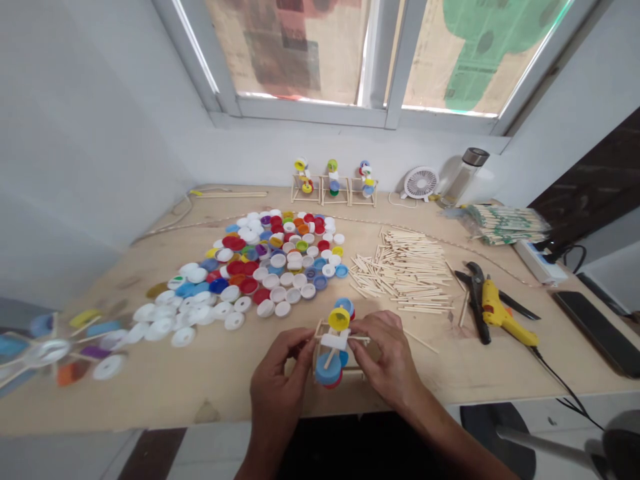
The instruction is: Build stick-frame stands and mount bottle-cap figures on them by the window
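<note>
Close to the table's front edge is a small bottle-cap wheel model made of thin wooden sticks, with yellow, blue and red caps around a white centre piece. My left hand pinches its left side between thumb and fingers. On the opposite side, my right hand has its thumb and fingers closed on the stick that sticks out to the right. A wide pile of coloured bottle caps lies beyond my left hand. Past my right hand is a heap of short wooden sticks.
Three finished-looking cap models stand by the wall. A yellow glue gun and black-handled pliers lie right, near a phone. Behind are a small fan, a bottle and a power strip. A larger cap wheel is left.
</note>
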A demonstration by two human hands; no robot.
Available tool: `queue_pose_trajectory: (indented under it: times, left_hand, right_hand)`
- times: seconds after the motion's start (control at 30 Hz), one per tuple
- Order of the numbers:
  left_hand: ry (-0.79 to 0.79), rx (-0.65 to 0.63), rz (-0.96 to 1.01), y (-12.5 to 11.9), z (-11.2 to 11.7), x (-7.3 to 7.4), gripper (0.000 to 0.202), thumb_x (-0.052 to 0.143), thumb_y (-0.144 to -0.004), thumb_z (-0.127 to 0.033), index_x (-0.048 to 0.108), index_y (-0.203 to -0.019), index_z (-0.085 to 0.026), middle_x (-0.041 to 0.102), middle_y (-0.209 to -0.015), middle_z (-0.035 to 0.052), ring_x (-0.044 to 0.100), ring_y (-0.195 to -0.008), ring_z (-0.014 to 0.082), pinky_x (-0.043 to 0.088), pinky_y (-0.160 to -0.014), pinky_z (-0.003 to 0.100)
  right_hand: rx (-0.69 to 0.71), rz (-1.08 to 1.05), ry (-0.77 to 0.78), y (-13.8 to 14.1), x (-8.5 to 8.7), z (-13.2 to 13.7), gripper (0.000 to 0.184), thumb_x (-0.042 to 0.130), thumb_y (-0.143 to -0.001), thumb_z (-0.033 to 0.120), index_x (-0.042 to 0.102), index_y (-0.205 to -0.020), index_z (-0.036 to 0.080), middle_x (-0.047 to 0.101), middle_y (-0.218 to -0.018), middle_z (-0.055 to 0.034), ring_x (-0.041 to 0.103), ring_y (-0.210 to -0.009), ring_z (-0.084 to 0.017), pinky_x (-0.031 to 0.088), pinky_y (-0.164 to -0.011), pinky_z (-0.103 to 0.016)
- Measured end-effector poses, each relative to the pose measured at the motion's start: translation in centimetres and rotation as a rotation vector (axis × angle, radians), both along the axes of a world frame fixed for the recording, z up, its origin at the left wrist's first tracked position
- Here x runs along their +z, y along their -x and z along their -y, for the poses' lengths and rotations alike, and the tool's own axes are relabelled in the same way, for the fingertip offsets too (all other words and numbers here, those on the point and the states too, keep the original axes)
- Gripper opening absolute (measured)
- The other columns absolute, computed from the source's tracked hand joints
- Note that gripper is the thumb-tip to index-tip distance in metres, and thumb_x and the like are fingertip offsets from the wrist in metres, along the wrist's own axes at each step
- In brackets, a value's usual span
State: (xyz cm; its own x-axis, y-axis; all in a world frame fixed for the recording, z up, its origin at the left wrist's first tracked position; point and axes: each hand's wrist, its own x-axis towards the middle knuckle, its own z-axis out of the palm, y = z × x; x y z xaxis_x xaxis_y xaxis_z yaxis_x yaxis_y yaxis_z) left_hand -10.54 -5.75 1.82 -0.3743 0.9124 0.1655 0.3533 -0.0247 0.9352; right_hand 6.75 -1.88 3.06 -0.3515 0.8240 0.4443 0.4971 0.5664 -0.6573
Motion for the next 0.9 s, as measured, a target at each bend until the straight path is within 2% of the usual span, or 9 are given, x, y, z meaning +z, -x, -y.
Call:
queue_pose_trajectory:
  times: [0.17, 0.37, 0.47, 0.67, 0.9]
  left_hand:
    - [0.027, 0.032, 0.022, 0.0, 0.1, -0.4, 0.025, 0.062, -0.075, -0.042, 0.067, -0.088, -0.022, 0.068, -0.084, 0.0001, 0.061, -0.073, 0.0139, 0.05, -0.07, 0.026]
    - [0.077, 0.103, 0.061, 0.0, 0.7, -0.5, 0.042, 0.065, -0.071, -0.048, 0.065, -0.103, -0.021, 0.069, -0.089, 0.0027, 0.064, -0.078, 0.0174, 0.053, -0.075, 0.031]
    - [0.106, 0.148, 0.089, -0.1, 1.2, -0.5, 0.042, 0.063, -0.072, -0.049, 0.064, -0.104, -0.021, 0.069, -0.089, 0.003, 0.064, -0.078, 0.0174, 0.053, -0.078, 0.033]
    - [0.071, 0.1, 0.0, -0.1, 1.5, -1.4, 0.042, 0.063, -0.072, -0.048, 0.063, -0.104, -0.021, 0.07, -0.088, 0.0028, 0.064, -0.074, 0.0166, 0.053, -0.071, 0.03]
    - [-0.023, 0.15, -0.145, -1.1, 1.3, -0.1, 0.035, 0.054, -0.081, -0.045, 0.063, -0.105, -0.021, 0.067, -0.086, 0.002, 0.061, -0.073, 0.0148, 0.051, -0.074, 0.029]
  right_hand:
    - [-0.011, 0.001, 0.001, -0.5, 0.3, 0.5, 0.033, 0.057, -0.082, 0.014, 0.056, -0.114, 0.024, 0.068, -0.101, -0.0019, 0.059, -0.092, -0.019, 0.039, -0.085, -0.038]
    - [-0.076, 0.034, 0.014, -2.3, -0.4, 1.5, 0.041, 0.057, -0.082, 0.019, 0.05, -0.121, 0.026, 0.062, -0.112, -0.0048, 0.054, -0.105, -0.023, 0.039, -0.091, -0.041]
    - [-0.102, 0.034, 0.029, -3.0, -1.1, 2.1, 0.04, 0.056, -0.083, 0.018, 0.049, -0.121, 0.027, 0.062, -0.111, -0.0041, 0.054, -0.104, -0.022, 0.04, -0.089, -0.04]
    - [-0.134, 0.081, -0.06, -2.7, -1.9, 2.2, 0.031, 0.056, -0.086, 0.021, 0.052, -0.116, 0.025, 0.065, -0.102, -0.0044, 0.058, -0.095, -0.022, 0.041, -0.084, -0.039]
    - [-0.196, 0.096, -0.172, -2.0, -1.8, 1.9, 0.022, 0.055, -0.087, 0.022, 0.058, -0.108, 0.023, 0.067, -0.093, -0.0052, 0.061, -0.087, -0.021, 0.043, -0.078, -0.038]
